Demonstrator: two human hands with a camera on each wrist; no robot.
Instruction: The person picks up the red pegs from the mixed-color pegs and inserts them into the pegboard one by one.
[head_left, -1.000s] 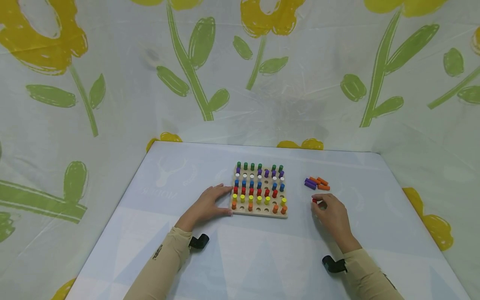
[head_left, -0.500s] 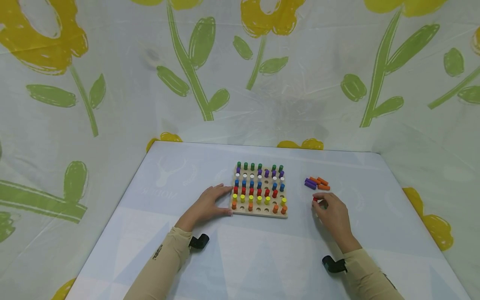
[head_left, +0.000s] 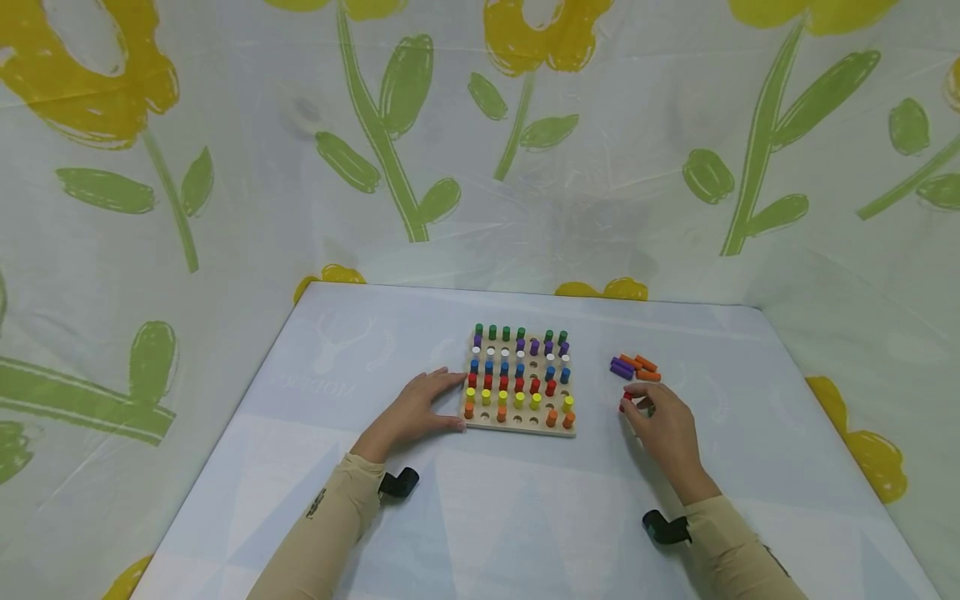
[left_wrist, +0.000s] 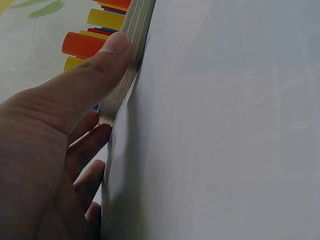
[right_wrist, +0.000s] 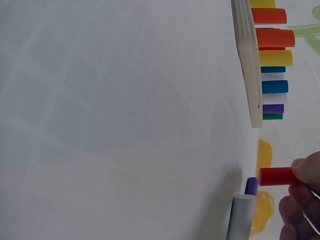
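Observation:
A wooden pegboard (head_left: pixel 517 427) lies mid-table, with rows of green, purple, white, blue, red, yellow and orange pegs standing in its holes. My left hand (head_left: pixel 416 408) rests at the board's left side, thumb and fingers spread apart along it. In the left wrist view the thumb (left_wrist: pixel 116 44) touches the board's edge. My right hand (head_left: pixel 663 425), to the right of the board, pinches a red peg (right_wrist: pixel 276 176) between thumb and fingers. The peg is held clear of the board and sticks out from the fingertips.
Loose purple pegs (head_left: pixel 621 367) and orange pegs (head_left: pixel 647 376) lie in a small pile just beyond my right hand. A whitish peg (right_wrist: pixel 241 215) shows beside a purple one in the right wrist view. A flower-printed curtain (head_left: pixel 600 208) hangs behind the table.
My right hand has turned the red peg slightly in its fingertips and shifted a little to the left. The left hand and the pegboard stay in place.

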